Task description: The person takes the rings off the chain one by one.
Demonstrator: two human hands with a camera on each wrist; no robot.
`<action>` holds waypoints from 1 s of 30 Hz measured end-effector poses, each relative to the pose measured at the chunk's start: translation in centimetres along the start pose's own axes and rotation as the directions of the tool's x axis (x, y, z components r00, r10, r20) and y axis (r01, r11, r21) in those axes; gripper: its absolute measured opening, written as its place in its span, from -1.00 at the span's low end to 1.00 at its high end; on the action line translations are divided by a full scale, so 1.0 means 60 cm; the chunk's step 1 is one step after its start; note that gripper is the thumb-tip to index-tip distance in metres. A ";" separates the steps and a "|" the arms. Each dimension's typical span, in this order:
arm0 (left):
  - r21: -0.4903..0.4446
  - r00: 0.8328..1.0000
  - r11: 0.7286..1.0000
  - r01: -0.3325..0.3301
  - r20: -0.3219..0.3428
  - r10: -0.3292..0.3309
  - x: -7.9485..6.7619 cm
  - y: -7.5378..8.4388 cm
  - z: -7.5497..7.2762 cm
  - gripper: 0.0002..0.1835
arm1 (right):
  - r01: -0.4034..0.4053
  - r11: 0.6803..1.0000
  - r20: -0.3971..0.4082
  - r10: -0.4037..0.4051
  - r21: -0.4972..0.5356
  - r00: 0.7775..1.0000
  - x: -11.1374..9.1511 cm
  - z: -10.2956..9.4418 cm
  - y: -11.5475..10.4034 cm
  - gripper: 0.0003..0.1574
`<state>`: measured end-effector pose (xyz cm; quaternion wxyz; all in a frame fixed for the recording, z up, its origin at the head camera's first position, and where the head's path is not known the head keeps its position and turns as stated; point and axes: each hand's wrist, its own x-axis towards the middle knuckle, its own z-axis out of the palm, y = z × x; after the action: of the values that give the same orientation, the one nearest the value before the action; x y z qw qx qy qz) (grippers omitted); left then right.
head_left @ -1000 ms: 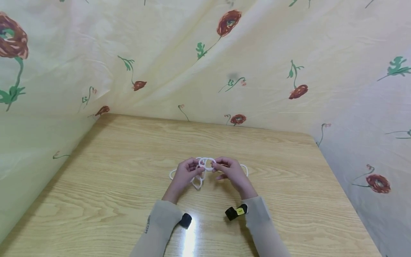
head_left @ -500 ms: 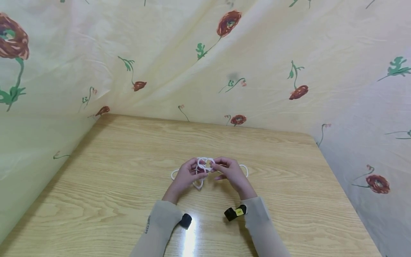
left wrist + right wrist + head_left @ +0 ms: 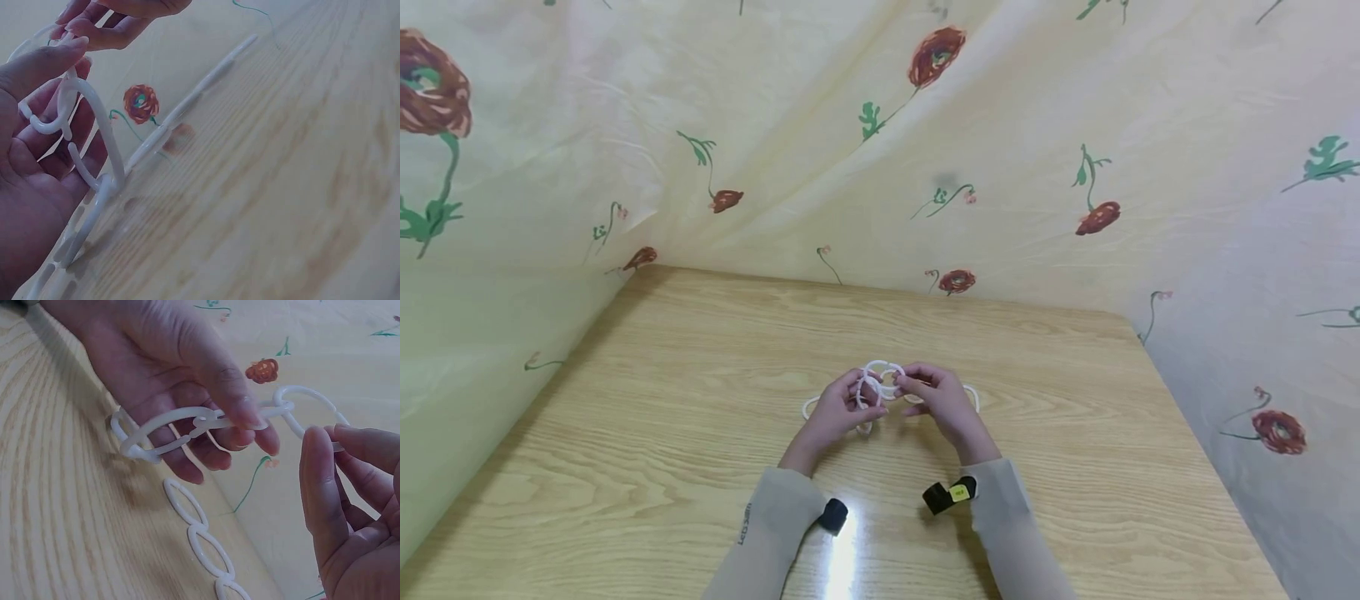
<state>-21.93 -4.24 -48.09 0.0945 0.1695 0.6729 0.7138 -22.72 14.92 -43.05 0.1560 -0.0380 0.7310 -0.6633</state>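
White plastic link chain (image 3: 172,415): middle section held up just above the middle of the worktop (image 3: 1060,400), spanning both hands. Left hand (image 3: 837,408): gripping, thumb and fingertips pinching one link. Right hand (image 3: 943,406): also gripping, thumb and forefinger pinching a neighbouring link; other fingers loosely bent. Links between them interlocked, tilted at different angles. More white links (image 3: 199,526) lie on the worktop, joined end to end in a row; head view shows loops out past both hands. Can't tell if it's all one run.

Pale sleeves (image 3: 1003,500) on both arms over the worktop, dark lettering on the left one. Black camera (image 3: 833,516) at the left wrist; another at the right, yellow label (image 3: 960,493). Cream poppy-print sheet (image 3: 1015,117) along the worktop's back, left and right edges. Glare strip (image 3: 842,558) on the worktop's near part.
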 end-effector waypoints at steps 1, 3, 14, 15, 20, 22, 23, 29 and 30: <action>0.006 1.000 1.000 -0.002 -0.002 0.002 0.000 0.000 0.000 -0.53 | -0.003 1.000 -0.008 0.003 0.006 1.000 0.000 -0.001 -0.001 -0.59; 0.006 1.000 1.000 -0.001 -0.010 0.001 0.000 0.001 0.001 -0.55 | -0.008 1.000 -0.026 0.008 0.020 1.000 -0.001 -0.002 -0.002 -0.59; -0.025 0.996 1.000 -0.012 -0.087 0.010 0.003 0.001 0.002 -0.52 | 0.022 0.972 -0.113 0.005 0.234 0.994 0.003 -0.005 0.011 -0.84; -0.028 0.995 0.999 -0.017 -0.095 0.015 0.003 0.001 0.002 -0.51 | 0.024 0.967 -0.115 0.006 0.255 0.993 0.004 -0.005 0.013 -0.88; -0.042 0.990 0.998 -0.040 -0.138 0.034 0.003 0.002 0.003 -0.48 | 0.025 0.949 -0.134 0.019 0.315 0.991 0.005 -0.006 0.020 -0.79; -0.053 0.988 0.998 -0.042 -0.151 0.033 0.003 0.003 0.004 -0.48 | 0.023 0.946 -0.142 0.025 0.325 0.990 0.006 -0.006 0.022 -0.76; -0.059 0.987 0.997 -0.039 -0.157 0.030 0.003 0.003 0.004 -0.47 | 0.022 0.944 -0.145 0.027 0.329 0.989 0.006 -0.007 0.023 -0.76; -0.072 0.988 0.997 -0.020 -0.153 0.009 0.002 0.002 0.002 -0.47 | 0.017 0.946 -0.162 0.038 0.324 0.986 0.005 -0.010 0.027 -0.76; -0.070 0.989 0.997 -0.016 -0.148 0.006 0.002 0.002 0.001 -0.47 | 0.016 0.946 -0.166 0.040 0.323 0.985 0.005 -0.010 0.028 -0.76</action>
<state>-22.00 -4.12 -47.95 0.0465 0.1167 0.6512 0.7484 -22.92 15.63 -44.69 0.1012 0.0491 0.6232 -0.7739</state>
